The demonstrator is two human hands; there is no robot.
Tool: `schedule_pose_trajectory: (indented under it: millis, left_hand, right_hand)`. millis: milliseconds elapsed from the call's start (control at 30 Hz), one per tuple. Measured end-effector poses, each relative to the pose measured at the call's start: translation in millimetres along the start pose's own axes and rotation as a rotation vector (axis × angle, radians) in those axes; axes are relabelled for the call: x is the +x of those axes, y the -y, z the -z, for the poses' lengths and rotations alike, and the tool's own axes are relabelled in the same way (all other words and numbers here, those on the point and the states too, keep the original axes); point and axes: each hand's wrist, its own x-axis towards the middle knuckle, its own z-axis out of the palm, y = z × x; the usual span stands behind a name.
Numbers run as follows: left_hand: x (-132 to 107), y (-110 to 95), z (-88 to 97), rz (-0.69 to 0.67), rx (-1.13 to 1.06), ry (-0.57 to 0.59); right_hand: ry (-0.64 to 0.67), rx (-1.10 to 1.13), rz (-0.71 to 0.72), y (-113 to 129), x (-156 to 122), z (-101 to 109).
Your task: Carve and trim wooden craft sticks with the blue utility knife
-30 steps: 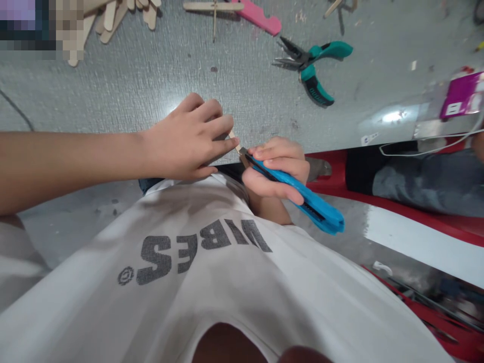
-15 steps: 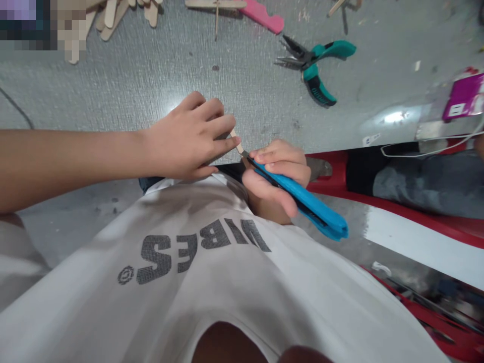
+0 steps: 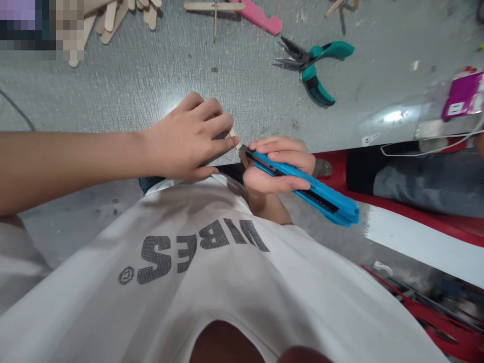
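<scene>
My left hand [image 3: 187, 138] lies fingers-down on the grey table [image 3: 151, 85], pressing a thin wooden stick [image 3: 234, 138] whose tip pokes out past the fingertips. My right hand [image 3: 278, 164] is closed round a blue utility knife [image 3: 306, 187]. The knife's dark tip meets the stick's exposed end, right beside my left fingertips. The knife's tail points down and to the right, over the table's near edge.
Teal-handled pliers [image 3: 312, 65] lie open at the back right. A pile of wooden sticks [image 3: 113, 15] sits at the back left, a pink piece [image 3: 260, 17] and a stick assembly [image 3: 214, 7] at the back middle. A purple packet [image 3: 463, 93] rests at the right. A red stool [image 3: 397, 201] stands below the table edge.
My right hand has turned the knife flatter, its tail swinging up and to the right. My left hand stays put on the stick.
</scene>
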Motion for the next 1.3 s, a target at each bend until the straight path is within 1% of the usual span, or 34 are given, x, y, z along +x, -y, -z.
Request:
schedule_pose_trajectory:
  millis: [133, 167, 233, 333, 433, 467, 533, 600, 700, 767, 867, 933, 1033, 1133, 1200, 1267, 1300]
  left_hand:
    - [0, 1, 0.0, -0.010, -0.011, -0.008]
    - [0, 1, -0.2, -0.014, -0.006, -0.015]
    - [0, 0, -0.9, -0.016, 0.003, -0.029]
    - [0, 0, -1.7, -0.027, 0.021, -0.034]
    - [1, 0, -0.8, -0.039, 0.047, -0.024]
    - [1, -1, 0.0, -0.040, 0.054, -0.021]
    - [3, -2, 1.8, -0.032, 0.076, -0.018]
    - [5, -2, 3.7, -0.033, 0.114, 0.002]
    - [7, -3, 5.2, -0.037, 0.152, 0.022]
    - [8, -1, 5.8, -0.002, 0.112, -0.021]
    - [7, 4, 6.9, 0.057, -0.045, -0.127]
    - [7, 9, 7.8, 0.044, -0.174, -0.171]
    - [8, 16, 8.1, 0.027, -0.330, -0.247]
    - [7, 18, 6.1, 0.062, -0.363, -0.321]
    - [4, 20, 3.0, 0.100, -0.333, -0.340]
    - [2, 22, -0.9, 0.130, -0.301, -0.347]
    - [2, 23, -2.7, 0.132, -0.287, -0.348]
  right_hand:
    - [0.005, -0.171, -0.079, -5, -4, 7]
    - [-0.002, -0.176, -0.100, -6, -4, 7]
    - [-0.009, -0.070, -0.107, -5, -4, 6]
    - [0.008, 0.106, -0.035, -3, -2, 1]
    - [0.027, 0.114, 0.058, -4, -1, -3]
    - [0.023, 0.094, 0.068, -5, -2, -3]
    - [0.010, 0.054, 0.047, -6, -3, -2]
    - [0.010, 0.076, 0.010, -6, -4, 0]
    - [0.113, 0.145, -0.011, -5, -4, 2]
    - [0.139, 0.102, -0.010, -4, -4, 2]
    - [0.058, 0.055, 0.028, -3, -3, -3]
    - [0.004, 0.041, 0.072, -2, -1, -9]
    - [-0.009, 0.046, 0.124, -1, 2, -16]
    - [0.010, 0.075, 0.136, 0, 2, -15]
    - [0.041, 0.000, 0.100, 1, 1, -8]
    - [0.137, -0.063, 0.019, 4, 0, 0]
    - [0.191, -0.056, -0.025, 5, -1, 4]
